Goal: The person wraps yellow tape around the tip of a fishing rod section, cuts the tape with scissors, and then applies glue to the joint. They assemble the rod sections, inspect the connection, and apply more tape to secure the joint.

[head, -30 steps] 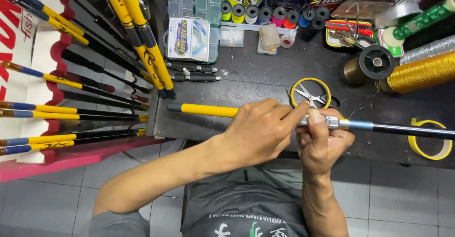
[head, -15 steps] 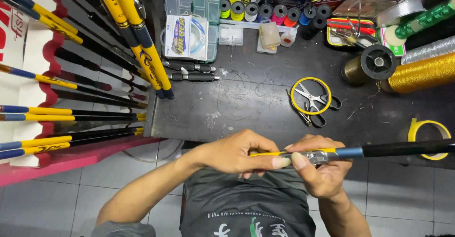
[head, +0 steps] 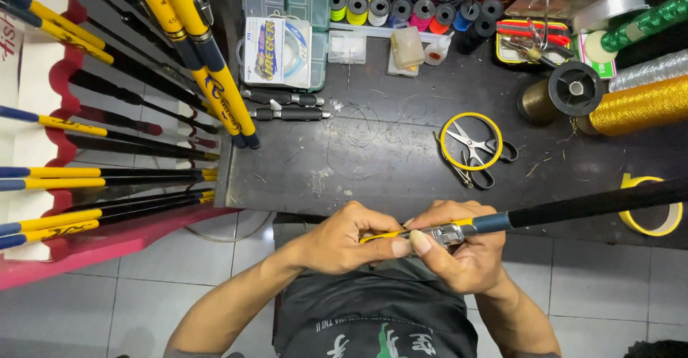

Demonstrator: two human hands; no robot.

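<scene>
drawn in toward the body since a second ago, off the dark surface [head: 401, 172] and down below its near edge: the fishing rod [head: 573, 207], yellow butt end now buried in the hands, black shaft running out to the right past a roll of yellow tape [head: 651, 218]. left hand [head: 347, 240] closed round the yellow grip, fingers curled tight, thumb along the top. right hand [head: 462, 254] cupped under the silver collar next to the blue band, thumb pressed on the metal, fingers wrapped beneath. above the rod, on the surface, scissors [head: 476, 150] lying inside a yellow ring; further up and right of the rod, spools of gold thread [head: 638, 107]. left of the rod, a rack of yellow-and-black rods [head: 107, 179].

judged risks: long unsupported shaft sweeping sideways with any twist of the grip, likely knocking the tape roll or the spools; collar slipping under the thumb if turned without a firm hold on the grip; loose thread on the surface snagging the shaft.
</scene>
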